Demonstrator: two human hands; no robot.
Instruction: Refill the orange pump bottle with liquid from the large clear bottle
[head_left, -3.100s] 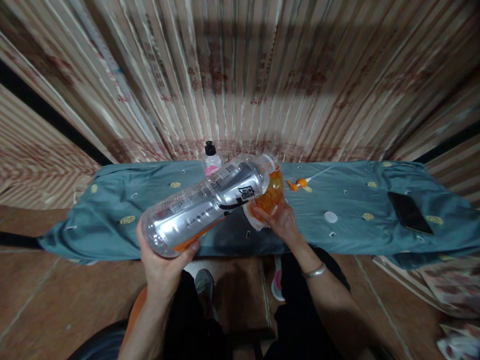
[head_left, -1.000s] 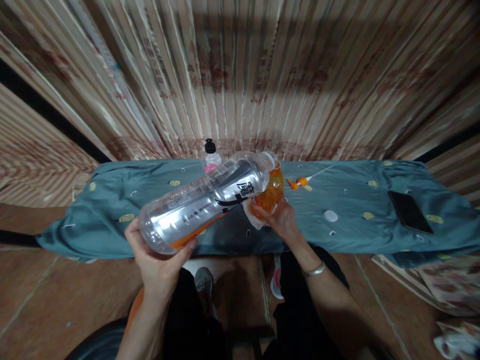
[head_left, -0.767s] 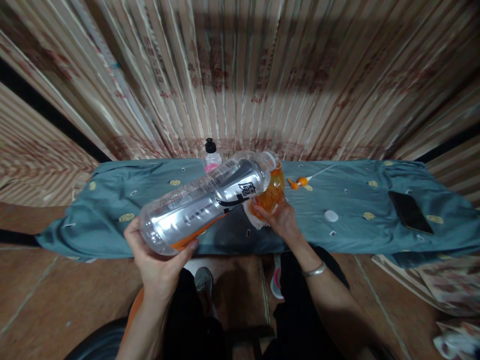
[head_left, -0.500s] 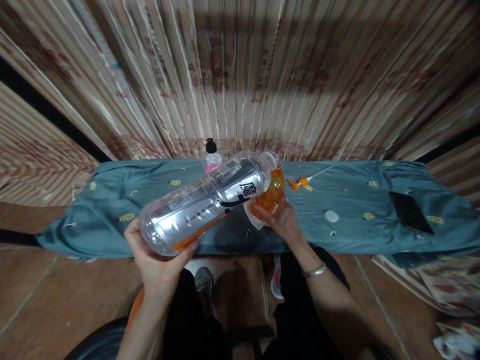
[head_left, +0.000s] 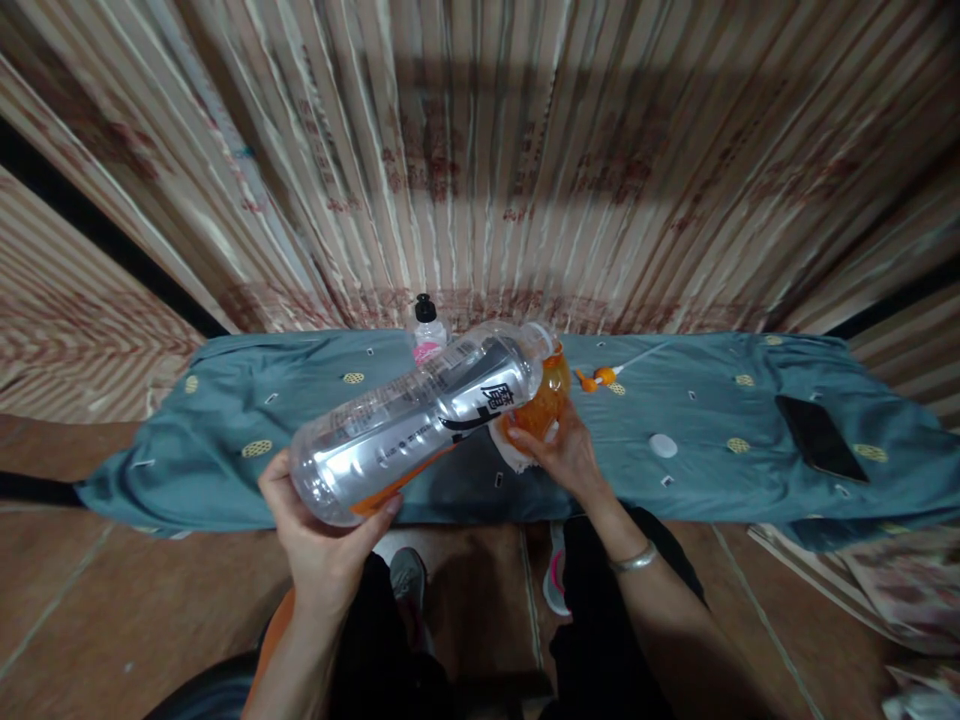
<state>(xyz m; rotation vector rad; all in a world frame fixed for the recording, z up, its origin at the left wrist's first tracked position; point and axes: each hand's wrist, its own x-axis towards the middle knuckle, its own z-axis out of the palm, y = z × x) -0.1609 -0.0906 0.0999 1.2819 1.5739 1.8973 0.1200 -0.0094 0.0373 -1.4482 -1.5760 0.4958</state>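
Observation:
My left hand (head_left: 322, 540) grips the base of a large clear plastic bottle (head_left: 420, 430) with a silver and orange label. The bottle is tilted, its neck up to the right, at the mouth of a smaller orange bottle (head_left: 544, 400). Whether liquid is flowing between them I cannot tell. My right hand (head_left: 566, 450) is wrapped round the orange bottle. Beneath that bottle lies a white cloth or tissue (head_left: 517, 455). An orange spray head (head_left: 600, 378) with a thin pale tube lies to the right on the covered table.
Behind the large bottle stands a small clear bottle (head_left: 428, 335) with a black cap and pink label. On the green tablecloth (head_left: 712, 470) lie a white round cap (head_left: 663, 445) and a black phone (head_left: 821, 438). A striped curtain (head_left: 480, 180) hangs behind.
The whole view has shifted slightly, with the table now lower in the picture. Both hands keep their hold, and the large bottle's tilt looks much the same.

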